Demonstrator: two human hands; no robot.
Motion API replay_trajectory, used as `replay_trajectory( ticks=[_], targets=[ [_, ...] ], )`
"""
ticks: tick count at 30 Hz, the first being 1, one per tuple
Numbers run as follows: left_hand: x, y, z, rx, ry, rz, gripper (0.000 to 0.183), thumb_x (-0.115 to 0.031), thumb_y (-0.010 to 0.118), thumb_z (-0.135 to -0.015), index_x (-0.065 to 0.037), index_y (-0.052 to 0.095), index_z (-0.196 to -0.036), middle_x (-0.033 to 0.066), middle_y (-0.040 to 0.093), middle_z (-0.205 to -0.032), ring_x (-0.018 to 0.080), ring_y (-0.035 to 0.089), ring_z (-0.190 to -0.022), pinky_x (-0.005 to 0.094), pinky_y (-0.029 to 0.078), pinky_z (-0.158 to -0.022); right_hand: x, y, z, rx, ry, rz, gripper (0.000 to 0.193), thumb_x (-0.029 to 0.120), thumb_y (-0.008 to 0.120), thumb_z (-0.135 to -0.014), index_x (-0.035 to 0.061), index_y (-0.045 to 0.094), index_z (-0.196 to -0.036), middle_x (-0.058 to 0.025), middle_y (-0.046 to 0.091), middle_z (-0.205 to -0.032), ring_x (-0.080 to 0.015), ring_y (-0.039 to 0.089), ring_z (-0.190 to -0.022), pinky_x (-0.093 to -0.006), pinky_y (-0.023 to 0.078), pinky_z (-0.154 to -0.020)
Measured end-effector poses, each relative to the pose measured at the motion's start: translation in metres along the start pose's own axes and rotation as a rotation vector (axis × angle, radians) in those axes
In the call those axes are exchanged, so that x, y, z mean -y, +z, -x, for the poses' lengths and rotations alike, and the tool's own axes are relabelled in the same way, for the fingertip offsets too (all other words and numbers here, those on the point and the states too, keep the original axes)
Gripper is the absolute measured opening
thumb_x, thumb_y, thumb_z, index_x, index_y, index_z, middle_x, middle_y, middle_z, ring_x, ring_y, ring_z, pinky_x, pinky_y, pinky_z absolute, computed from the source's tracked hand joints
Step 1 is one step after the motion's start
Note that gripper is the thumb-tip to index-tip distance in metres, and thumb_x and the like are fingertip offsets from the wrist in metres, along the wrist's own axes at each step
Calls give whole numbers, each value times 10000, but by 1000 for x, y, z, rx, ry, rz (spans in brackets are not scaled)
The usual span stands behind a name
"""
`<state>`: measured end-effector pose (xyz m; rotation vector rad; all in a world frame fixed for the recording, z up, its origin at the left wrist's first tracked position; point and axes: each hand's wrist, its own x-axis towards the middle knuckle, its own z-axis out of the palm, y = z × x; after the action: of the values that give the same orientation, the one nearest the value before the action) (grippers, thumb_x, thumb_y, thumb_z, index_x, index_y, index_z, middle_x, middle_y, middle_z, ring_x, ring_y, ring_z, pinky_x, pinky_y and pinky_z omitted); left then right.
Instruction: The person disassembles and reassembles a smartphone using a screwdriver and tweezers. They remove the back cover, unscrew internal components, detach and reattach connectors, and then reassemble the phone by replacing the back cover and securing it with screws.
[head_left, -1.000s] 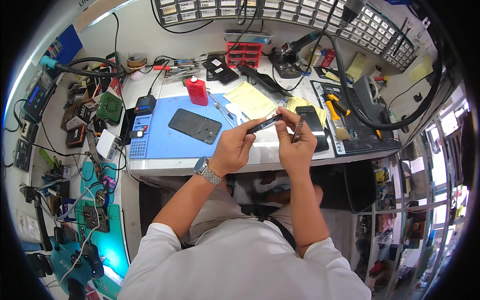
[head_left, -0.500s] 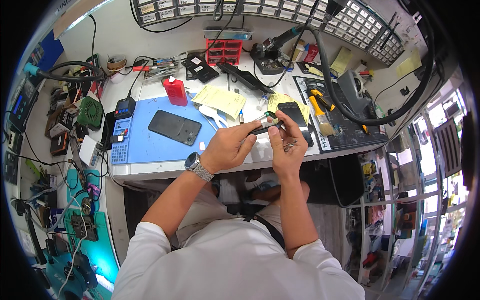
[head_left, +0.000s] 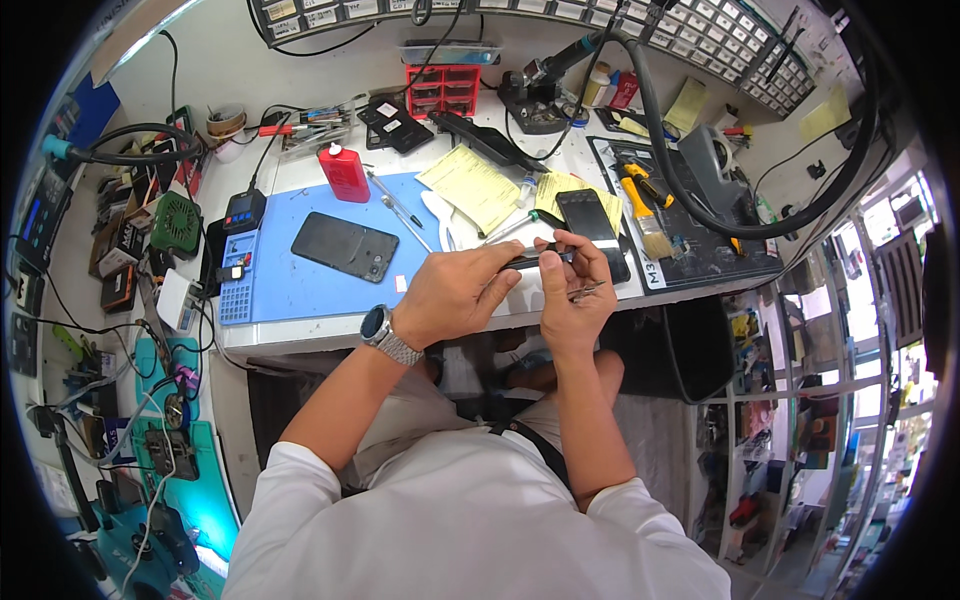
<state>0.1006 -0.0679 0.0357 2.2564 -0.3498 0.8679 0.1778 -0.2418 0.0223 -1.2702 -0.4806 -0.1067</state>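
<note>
While a dark phone (head_left: 535, 258) is pinched between left hand (head_left: 455, 293) and right hand (head_left: 573, 292), tweezers (head_left: 585, 291) are gripped too; a slip could drop it floorward, past the bench edge (head_left: 330, 335) below.

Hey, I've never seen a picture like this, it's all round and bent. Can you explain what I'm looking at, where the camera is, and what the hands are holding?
The camera sits on a person's head and looks down through a very wide lens, which bends straight edges. No machine here: the two bare hands belong to that person, seated at a cluttered workbench. The left hand, with a wristwatch, and the right hand together hold a small dark slim part, edge-on, so I cannot tell what it is. The right hand also holds thin metal tweezers. On the bench lie a blue work mat with a dark phone, a red bottle, yellow paper sheets and a second phone.
</note>
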Motion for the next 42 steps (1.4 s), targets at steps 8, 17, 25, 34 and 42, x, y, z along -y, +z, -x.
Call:
replay_trajectory(
  ticks=[8, 17, 25, 34, 42],
  targets=[
    [4, -20, 30, -116, -124, 70, 280, -92, 740, -1028, 34, 772, -1276, 208, 824, -1233, 328, 822, -1105, 380, 635, -978, -1, -5, 0, -144, 340, -308, 290, 156, 723, -1115, 7, 642, -1350, -114, 781, -1221, -208, 818, -1064, -190, 329, -491],
    [-3, -20, 27, -241, -134, 87, 233, -59, 742, -1005, 28, 789, -1216, 177, 838, -1136, 287, 827, -1019, 394, 639, -961, 0, 8, 4, -160, 410, -353, 302, 182, 735, -1111, 31, 642, -1356, -109, 784, -1222, -233, 821, -1093, -201, 342, -481],
    [-25, -22, 13, -342, -177, 88, 180, -37, 868, -880, 25, 833, -1046, 160, 840, -1009, 250, 817, -904, 339, 627, -831, 5, 24, 10, 58, 260, -354, 464, 70, 766, -1070, 10, 526, -1463, -143, 679, -1356, -244, 758, -1202, -252, 567, -783],
    [-32, -25, 7, -416, -86, 5, 170, -11, 874, -863, 41, 830, -1018, 166, 833, -958, 246, 809, -813, 321, 627, -747, 8, 38, 14, 12, 211, -321, 556, -7, 775, -1038, 0, 456, -1494, -163, 600, -1386, -285, 712, -1282, -343, 604, -1040],
    [-20, -30, 12, -432, -222, 202, 301, -95, 867, -925, 24, 776, -1186, 165, 796, -1228, 258, 769, -1146, 448, 585, -1047, 12, 48, 5, 31, 86, -340, 573, -70, 804, -985, 1, 477, -1451, -174, 573, -1422, -269, 693, -1312, -307, 663, -943]
  ],
)
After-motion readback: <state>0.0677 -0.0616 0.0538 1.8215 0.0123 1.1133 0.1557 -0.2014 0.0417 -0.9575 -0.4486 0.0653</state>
